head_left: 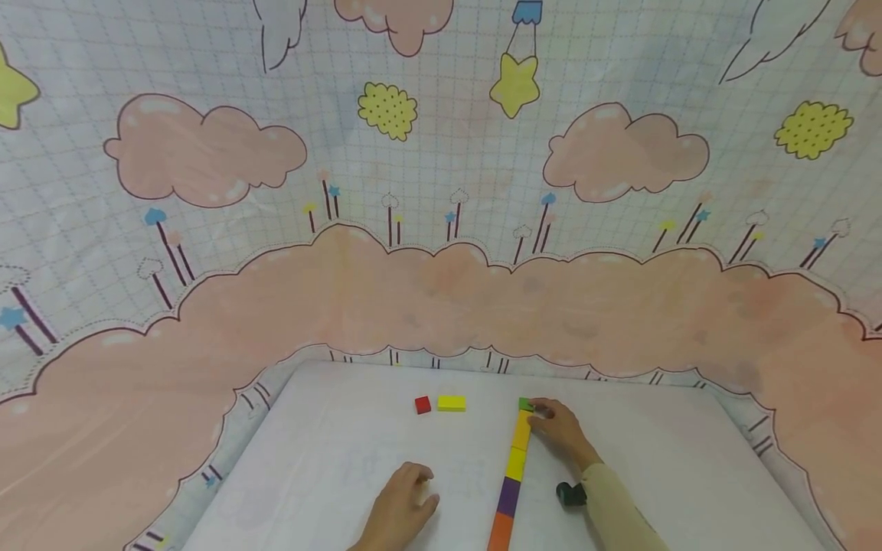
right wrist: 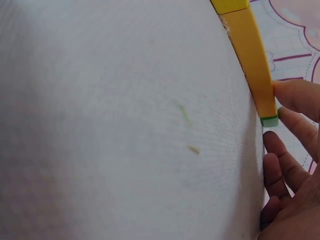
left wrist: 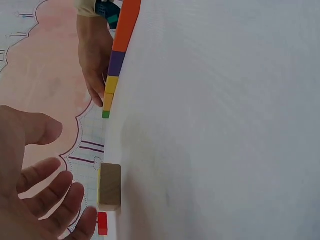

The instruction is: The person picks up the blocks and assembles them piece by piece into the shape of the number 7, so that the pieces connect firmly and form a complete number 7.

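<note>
My right hand (head_left: 561, 430) is at the far end of a row of blocks, its fingertips touching the small green block (head_left: 524, 402) and the adjoining yellow-orange block (right wrist: 252, 65) from one side. Nearer me the row continues with a yellow block (head_left: 515, 464), a purple block (head_left: 508, 496) and an orange block (head_left: 501, 532), end to end. My left hand (head_left: 400, 505) hovers over the white table left of the row, fingers loosely bent and holding nothing. Beyond it are a red block (head_left: 423, 405) and a separate yellow block (head_left: 451, 403), whose bare wooden face shows in the left wrist view.
The white table top (head_left: 310, 451) ends at a far edge just behind the blocks. A patterned cloth (head_left: 441, 298) with clouds and stars hangs behind and around it. A dark green device (head_left: 570, 494) sits at my right sleeve (head_left: 616, 509).
</note>
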The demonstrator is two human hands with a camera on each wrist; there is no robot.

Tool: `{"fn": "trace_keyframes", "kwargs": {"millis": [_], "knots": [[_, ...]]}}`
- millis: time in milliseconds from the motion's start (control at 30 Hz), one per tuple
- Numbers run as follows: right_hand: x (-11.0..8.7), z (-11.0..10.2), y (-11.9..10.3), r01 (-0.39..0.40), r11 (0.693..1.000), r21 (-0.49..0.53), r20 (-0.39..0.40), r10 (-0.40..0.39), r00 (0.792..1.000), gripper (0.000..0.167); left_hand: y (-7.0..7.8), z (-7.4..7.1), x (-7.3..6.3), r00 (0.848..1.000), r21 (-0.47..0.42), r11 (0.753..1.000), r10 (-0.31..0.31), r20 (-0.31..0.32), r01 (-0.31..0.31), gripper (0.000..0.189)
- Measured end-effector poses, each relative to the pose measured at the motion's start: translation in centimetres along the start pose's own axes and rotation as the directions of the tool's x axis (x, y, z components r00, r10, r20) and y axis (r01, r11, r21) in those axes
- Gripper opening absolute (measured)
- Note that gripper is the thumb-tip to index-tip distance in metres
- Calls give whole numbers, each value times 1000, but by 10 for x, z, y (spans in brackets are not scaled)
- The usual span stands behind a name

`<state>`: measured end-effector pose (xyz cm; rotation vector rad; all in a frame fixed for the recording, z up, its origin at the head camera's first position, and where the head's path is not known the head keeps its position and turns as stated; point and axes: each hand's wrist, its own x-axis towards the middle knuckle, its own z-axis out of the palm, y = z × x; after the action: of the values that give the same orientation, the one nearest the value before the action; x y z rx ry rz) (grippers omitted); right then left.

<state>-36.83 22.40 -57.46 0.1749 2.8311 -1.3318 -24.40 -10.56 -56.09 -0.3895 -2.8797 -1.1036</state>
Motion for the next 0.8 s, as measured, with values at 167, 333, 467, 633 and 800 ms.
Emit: {"fn": "trace_keyframes", "kwargs": {"millis": [167,333,467,633,800], "knots": [[-1,0,0,16,1000,15,1,-16,1000,38,-6,2,0,994,44,998,-48,-94,52,39],[-2,0,0,10,1000,26,1,-10,1000,38,-13,2,2,988,64,992,-104,-110,112,47],[-3,0,0,6,1000,28,3,-7,1000,38,-14,1,4,981,72,980,-182,-62,187,52],[-2,0,0,2,1000,25,1,-2,1000,39,-12,0,6,965,73,963,-260,-9,260,54],[-2,0,-1,-4,1000,21,-2,4,1000,39,-9,-1,7,960,65,958,-282,4,281,47]]}}
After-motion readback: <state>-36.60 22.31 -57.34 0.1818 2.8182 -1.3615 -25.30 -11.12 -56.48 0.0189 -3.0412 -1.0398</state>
